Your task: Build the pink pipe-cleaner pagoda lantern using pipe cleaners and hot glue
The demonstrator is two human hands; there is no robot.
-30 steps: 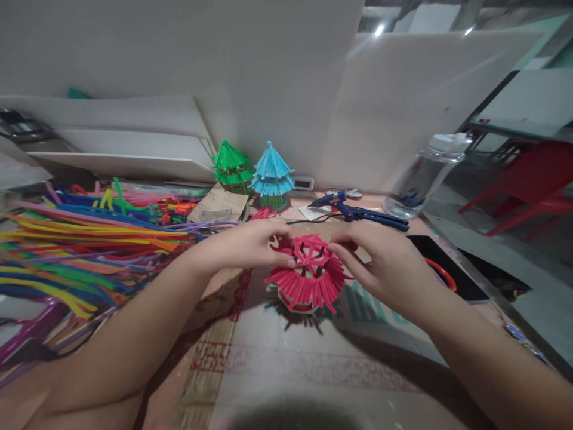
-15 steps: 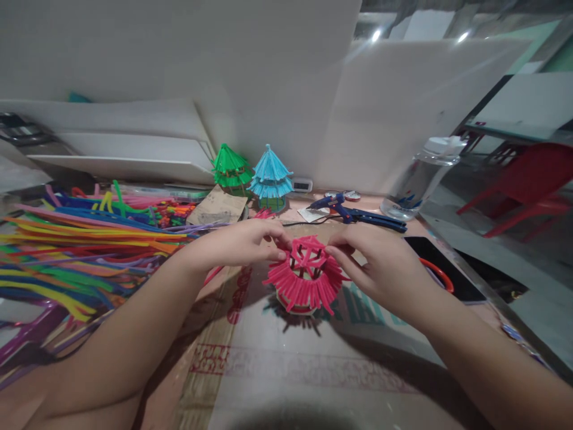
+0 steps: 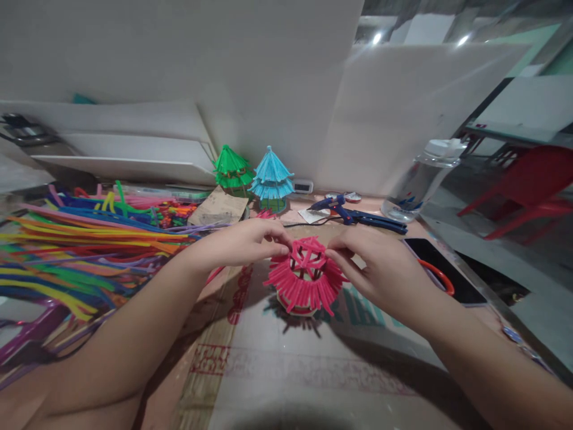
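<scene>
A pink pipe-cleaner pavilion model [image 3: 308, 286] stands upright on the printed sheet in front of me. Its lower roof is a fringed ring, and above that rises a frame with crossed pink strips on top. My left hand [image 3: 262, 242] pinches the upper left edge of the model between thumb and fingers. On the opposite side, my right hand [image 3: 369, 254] has its thumb and forefinger closed on the upper right edge. Behind it stand a blue pavilion model [image 3: 271, 179] and a green pavilion model [image 3: 231, 167], both with pointed, two-tiered roofs.
Colourful pipe cleaners [image 3: 89, 245] lie heaped at the left. A blue glue gun [image 3: 338, 206] rests behind my right hand, near a clear water bottle [image 3: 418, 179]. A dark phone [image 3: 443, 272] lies at the right table edge, with a red chair [image 3: 523, 185] beyond.
Almost nothing differs. Both hands keep their pinch on the pink model, with the left fingertips shifted very slightly. The whole view has moved a little.
</scene>
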